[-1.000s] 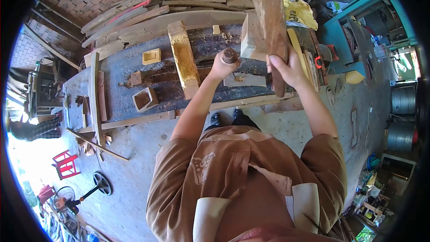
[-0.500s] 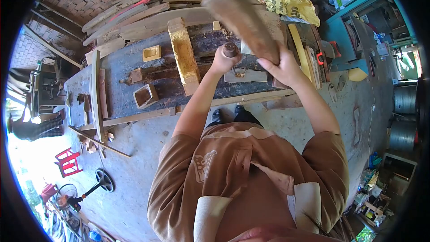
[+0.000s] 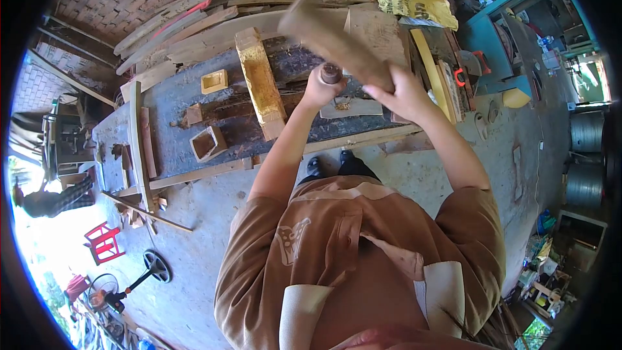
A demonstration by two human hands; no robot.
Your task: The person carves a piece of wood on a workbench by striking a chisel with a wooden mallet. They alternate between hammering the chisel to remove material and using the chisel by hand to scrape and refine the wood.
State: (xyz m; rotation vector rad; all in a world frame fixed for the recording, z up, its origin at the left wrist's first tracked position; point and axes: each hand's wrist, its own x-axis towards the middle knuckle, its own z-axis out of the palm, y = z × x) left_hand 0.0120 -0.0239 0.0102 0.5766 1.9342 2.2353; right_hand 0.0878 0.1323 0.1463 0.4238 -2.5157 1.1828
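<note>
My left hand is wrapped round the dark upright handle of a chisel. Below the fist, the chisel points down at a pale flat piece of wood on the workbench, with a small cut patch at its upper edge. A thick wooden mallet, smeared by motion, is gripped in my right hand. It slants up and left, overlapping the space just beyond the chisel handle. Left of my left hand, a long hollowed wooden block lies across the bench.
Small hollowed wooden blocks lie on the dark workbench. Long planks are stacked by the brick wall, with a yellow sack to their right. A red-handled saw is at the right end. Another person is at far left.
The mallet in my right hand has swung lower and to the left, toward the chisel handle. My left hand keeps its hold on the chisel. The view has shifted slightly.
</note>
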